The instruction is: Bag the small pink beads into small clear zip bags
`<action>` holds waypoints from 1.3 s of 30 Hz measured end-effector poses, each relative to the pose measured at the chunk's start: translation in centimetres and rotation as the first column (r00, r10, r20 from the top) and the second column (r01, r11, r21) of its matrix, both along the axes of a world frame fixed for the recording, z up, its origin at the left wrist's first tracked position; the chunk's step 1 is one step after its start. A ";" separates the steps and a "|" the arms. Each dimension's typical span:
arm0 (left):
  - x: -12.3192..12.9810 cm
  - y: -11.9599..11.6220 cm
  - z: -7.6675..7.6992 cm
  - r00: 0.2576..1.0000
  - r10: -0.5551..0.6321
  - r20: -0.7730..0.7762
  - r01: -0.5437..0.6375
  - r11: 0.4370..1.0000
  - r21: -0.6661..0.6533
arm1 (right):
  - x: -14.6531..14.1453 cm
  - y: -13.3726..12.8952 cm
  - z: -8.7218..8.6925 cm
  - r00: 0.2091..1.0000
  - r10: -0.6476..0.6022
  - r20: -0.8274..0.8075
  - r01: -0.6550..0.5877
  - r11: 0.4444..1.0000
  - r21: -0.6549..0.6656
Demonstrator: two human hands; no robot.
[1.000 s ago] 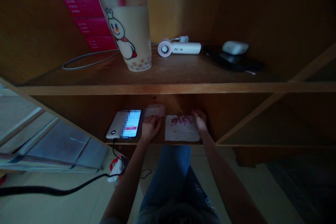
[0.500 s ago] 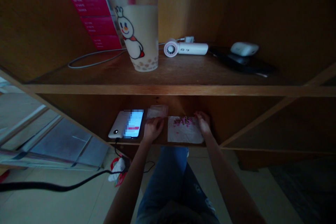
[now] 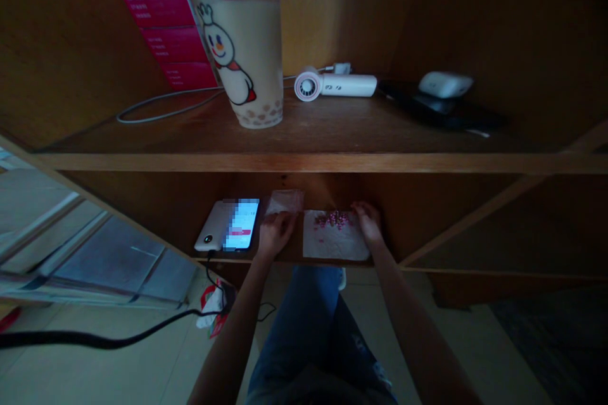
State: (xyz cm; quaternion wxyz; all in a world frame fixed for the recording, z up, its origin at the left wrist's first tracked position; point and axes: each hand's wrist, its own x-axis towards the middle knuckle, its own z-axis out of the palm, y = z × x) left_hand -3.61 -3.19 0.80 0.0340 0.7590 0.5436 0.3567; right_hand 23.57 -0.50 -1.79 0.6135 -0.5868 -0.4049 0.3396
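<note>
My left hand [image 3: 278,234] rests on the low wooden shelf [image 3: 285,259], between a white power bank [image 3: 211,234] carrying a lit phone [image 3: 241,223] and a white paper napkin [image 3: 335,243]. Just beyond that hand lies a clear plastic bag [image 3: 285,202]. A small heap of pink beads [image 3: 335,219] sits on the napkin's far half. My right hand [image 3: 367,223] is at the napkin's right side, fingertips bent close to the heap. Whether those fingers hold a bead is hidden.
On the shelf above stand a snowman-printed milk tea cup [image 3: 242,57], a white handheld fan [image 3: 327,85], a white earbud case [image 3: 445,85] on a dark device [image 3: 437,114], a pink booklet [image 3: 161,31] and a cable [image 3: 166,104]. A black cable [image 3: 109,336] crosses the tiled floor below.
The whole view has shifted and levelled slightly as my head moved. Both hands stay at the napkin's sides, with no clear change in the beads.
</note>
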 end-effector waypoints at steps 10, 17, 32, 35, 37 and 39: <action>0.0 -0.3 0.4 1.000 0.001 0.025 -0.001 1.000 0.000 | 0.0 0.0 -0.3 0.999 0.017 -0.027 -0.017 1.000 0.000; -0.2 -0.1 0.1 0.999 -0.012 0.049 0.012 1.000 0.014 | 0.1 0.0 -0.3 1.000 0.009 -0.012 -0.009 1.000 -0.002; -0.2 0.0 -0.3 0.996 -0.009 0.092 0.005 0.999 0.049 | 0.1 0.0 -0.3 1.000 0.018 0.010 -0.018 1.000 0.008; -0.2 0.0 -0.3 0.996 -0.006 0.089 0.001 0.999 0.050 | 0.0 0.0 -0.1 0.999 0.025 0.019 -0.025 1.000 0.001; -0.2 0.0 -0.2 0.996 -0.003 0.085 -0.001 0.999 0.050 | 0.0 0.0 0.0 0.999 0.021 0.031 -0.021 1.000 -0.001; -0.2 0.0 -0.1 0.997 -0.002 0.081 -0.002 0.999 0.054 | 0.0 0.0 -0.1 0.999 0.008 0.044 -0.008 1.000 0.001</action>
